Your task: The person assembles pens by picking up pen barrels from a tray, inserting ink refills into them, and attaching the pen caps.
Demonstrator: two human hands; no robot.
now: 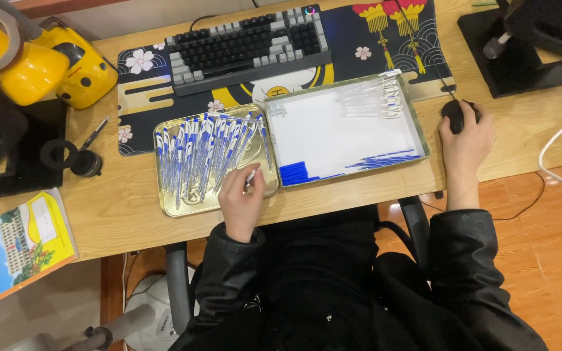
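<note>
Left hand pinching a white pen at the gold tray heaped with blue-and-white pens, right hand cupped over the black mouse right of that tray, beyond the white box.

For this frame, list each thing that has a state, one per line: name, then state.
Left hand: closed on a pen at the gold tray's edge.
Right hand: resting on the black mouse.
Gold tray: heaped with assembled blue-and-white pens.
White tray: holds clear barrels, blue caps and blue refills, sorted apart.
Keyboard: untouched.
</note>
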